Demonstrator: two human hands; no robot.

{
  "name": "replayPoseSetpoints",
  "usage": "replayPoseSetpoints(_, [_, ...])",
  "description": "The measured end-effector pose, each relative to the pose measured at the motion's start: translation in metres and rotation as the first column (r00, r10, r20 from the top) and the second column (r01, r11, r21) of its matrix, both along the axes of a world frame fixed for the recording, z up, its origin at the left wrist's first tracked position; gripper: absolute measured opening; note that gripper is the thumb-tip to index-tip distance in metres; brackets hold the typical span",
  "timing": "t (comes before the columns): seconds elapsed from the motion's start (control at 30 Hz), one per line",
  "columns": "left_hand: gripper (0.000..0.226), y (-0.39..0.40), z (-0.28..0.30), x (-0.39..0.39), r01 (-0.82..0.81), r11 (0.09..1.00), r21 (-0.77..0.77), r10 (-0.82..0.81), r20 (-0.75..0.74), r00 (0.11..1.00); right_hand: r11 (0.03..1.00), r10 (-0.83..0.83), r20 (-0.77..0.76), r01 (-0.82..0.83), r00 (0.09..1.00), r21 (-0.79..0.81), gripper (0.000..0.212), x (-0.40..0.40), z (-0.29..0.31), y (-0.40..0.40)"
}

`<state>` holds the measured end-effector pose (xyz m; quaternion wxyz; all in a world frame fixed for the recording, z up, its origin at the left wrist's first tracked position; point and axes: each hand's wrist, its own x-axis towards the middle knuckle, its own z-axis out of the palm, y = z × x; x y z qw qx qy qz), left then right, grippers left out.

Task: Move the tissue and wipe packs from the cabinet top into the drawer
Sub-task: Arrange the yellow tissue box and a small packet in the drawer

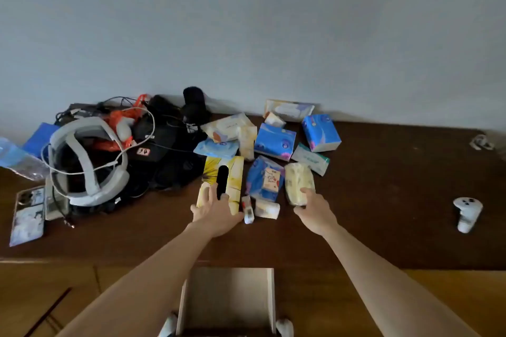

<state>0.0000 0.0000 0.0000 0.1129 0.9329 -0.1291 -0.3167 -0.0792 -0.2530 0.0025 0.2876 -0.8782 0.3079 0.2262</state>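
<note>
Several tissue and wipe packs lie clustered on the dark brown cabinet top (383, 200). My left hand (216, 210) grips the near end of a yellow tissue box (232, 175) with a black oval slot. My right hand (315, 208) holds the near end of a pale yellow pack (297, 178). Between them lie a blue pack with a label (264, 178) and two small white packs (267, 209). Farther back are blue packs (275, 141) (321, 131), a green-white pack (310, 159) and pale packs (228, 126). The open drawer (227, 301) is below, pulled out toward me.
A white headset (87, 159) with black cables, bags and an orange item piles up at the left. Photo cards (27, 216) lie at the left edge. A white controller (466, 213) stands at the right. A white wall runs behind the cabinet.
</note>
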Motion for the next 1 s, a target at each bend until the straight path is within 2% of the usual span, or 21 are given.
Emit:
replayPoseSetpoints(0.07, [0.085, -0.010, -0.025, 0.002, -0.018, 0.998, 0.053, 0.015, 0.057, 0.998, 0.999, -0.007, -0.014, 0.006, 1.000, -0.049, 0.068, 0.019, -0.027, -0.005])
replayPoseSetpoints(0.17, [0.080, -0.016, -0.055, -0.001, -0.094, 0.989, 0.111, 0.070, 0.202, 0.977, 0.996, -0.005, -0.079, -0.002, 0.997, -0.088, 0.074, 0.032, -0.068, -0.008])
replayPoseSetpoints(0.23, [0.070, -0.015, -0.071, -0.004, -0.110, 0.988, 0.108, 0.078, 0.264, 0.961, 0.982, -0.001, -0.044, -0.008, 0.999, -0.186, 0.066, 0.027, -0.098, -0.002])
replayPoseSetpoints(0.33, [0.062, -0.008, -0.072, 0.001, -0.090, 0.994, 0.065, 0.066, 0.298, 0.952, 0.901, 0.071, 0.026, -0.053, 0.997, -0.431, 0.049, 0.016, -0.108, -0.002])
replayPoseSetpoints(0.4, [0.057, 0.002, -0.064, -0.006, -0.075, 0.995, 0.059, 0.055, 0.294, 0.954, 0.887, 0.078, 0.073, -0.036, 0.994, -0.459, 0.038, 0.002, -0.109, -0.008])
replayPoseSetpoints(0.53, [0.064, 0.041, -0.041, -0.046, -0.008, 0.997, 0.074, -0.017, 0.331, 0.944, 0.922, -0.081, 0.263, 0.172, 0.961, -0.346, 0.021, -0.046, -0.098, -0.005])
replayPoseSetpoints(0.63, [0.061, 0.085, -0.031, -0.106, 0.012, 1.000, -0.013, -0.007, 0.352, 0.936, 0.939, -0.139, 0.288, 0.219, 0.948, -0.265, 0.020, -0.103, -0.092, 0.024])
replayPoseSetpoints(0.7, [0.061, 0.112, -0.030, -0.150, -0.026, 0.998, -0.051, 0.042, 0.351, 0.936, 0.955, -0.131, 0.229, 0.185, 0.965, -0.233, 0.022, -0.145, -0.094, 0.052])
replayPoseSetpoints(0.77, [0.063, 0.136, -0.032, -0.192, -0.097, 0.994, -0.042, 0.106, 0.318, 0.942, 0.977, -0.072, 0.082, 0.087, 0.994, -0.196, 0.025, -0.185, -0.103, 0.085])
replayPoseSetpoints(0.87, [0.061, 0.165, -0.045, -0.246, -0.121, 0.992, -0.034, 0.126, 0.240, 0.963, 0.997, 0.046, -0.097, -0.051, 0.994, -0.050, 0.030, -0.231, -0.119, 0.135])
replayPoseSetpoints(1.0, [0.063, 0.194, -0.069, -0.273, -0.090, 0.996, 0.007, 0.090, 0.070, 0.993, 0.988, 0.065, -0.269, -0.023, 0.961, 0.156, 0.036, -0.258, -0.142, 0.189])
